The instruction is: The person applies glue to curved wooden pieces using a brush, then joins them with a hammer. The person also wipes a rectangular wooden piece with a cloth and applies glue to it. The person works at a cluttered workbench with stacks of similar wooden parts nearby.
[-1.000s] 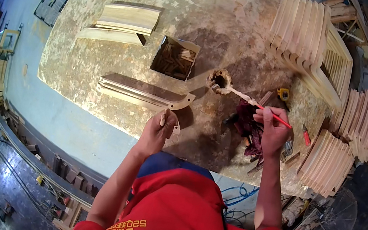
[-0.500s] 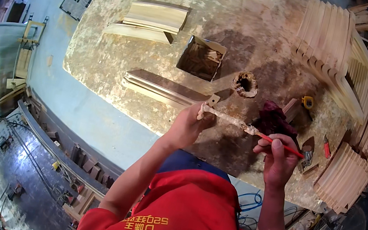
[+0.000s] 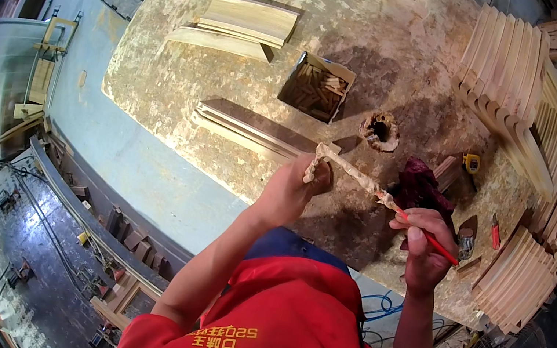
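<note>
My right hand (image 3: 427, 246) grips the red handle of a glue brush (image 3: 360, 177), its long shaft caked with pale, lumpy glue. The brush's bent, crusted end lies across the front of my left hand (image 3: 290, 189). Those left fingers are curled round a piece of wood, mostly hidden by the hand and the brush. Beside the left hand lie several long wooden strips (image 3: 249, 131) on the stained worktable (image 3: 234, 84). Just beyond the brush stands a round, glue-crusted pot (image 3: 381, 131) with a dark opening. A dark red cloth (image 3: 421, 188) lies past my right hand.
An open box (image 3: 316, 86) holds small wooden pegs. Flat boards (image 3: 246, 19) lie farther back. Tall stacks of curved wooden parts (image 3: 503, 64) and shorter stacks (image 3: 518, 272) line the right side. A yellow tape measure (image 3: 471, 163) and a red-handled tool (image 3: 495, 232) lie nearby.
The brush has tilted, its crusted end rising and its handle end dropping slightly. A holed wooden end seen by my left hand before is now covered. The whole view has shifted a little.
</note>
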Demonstrator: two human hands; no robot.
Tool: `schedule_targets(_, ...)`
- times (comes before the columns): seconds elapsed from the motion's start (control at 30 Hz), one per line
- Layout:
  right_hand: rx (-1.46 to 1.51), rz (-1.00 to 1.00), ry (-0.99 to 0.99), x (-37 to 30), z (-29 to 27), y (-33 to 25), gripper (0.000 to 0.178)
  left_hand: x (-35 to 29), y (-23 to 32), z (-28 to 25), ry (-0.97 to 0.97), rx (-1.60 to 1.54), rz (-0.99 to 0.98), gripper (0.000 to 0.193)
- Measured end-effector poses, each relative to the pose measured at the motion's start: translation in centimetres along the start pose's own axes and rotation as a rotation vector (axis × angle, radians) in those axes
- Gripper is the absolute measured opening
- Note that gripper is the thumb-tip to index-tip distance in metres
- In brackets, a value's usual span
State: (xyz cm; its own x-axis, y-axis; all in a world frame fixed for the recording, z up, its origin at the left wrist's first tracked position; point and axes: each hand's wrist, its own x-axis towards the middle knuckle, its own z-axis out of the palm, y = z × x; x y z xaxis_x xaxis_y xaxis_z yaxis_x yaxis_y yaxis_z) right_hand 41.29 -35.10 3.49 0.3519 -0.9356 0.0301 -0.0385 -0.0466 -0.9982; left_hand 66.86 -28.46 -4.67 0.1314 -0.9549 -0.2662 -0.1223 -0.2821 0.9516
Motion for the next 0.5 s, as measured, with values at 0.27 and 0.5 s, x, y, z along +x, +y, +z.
schedule_targets(0.27,-0.063,-0.048,-0.077,0.4,-0.2,-1.0,0.013,-0.1,1.1,-0.6,0.002,0.003,-0.023,0.010)
schedule_targets(0.5,0.008,0.108,0.026,0.4,0.5,-1.9,0.017,0.1,1.3,-0.8,0.004,0.050,-0.034,0.009)
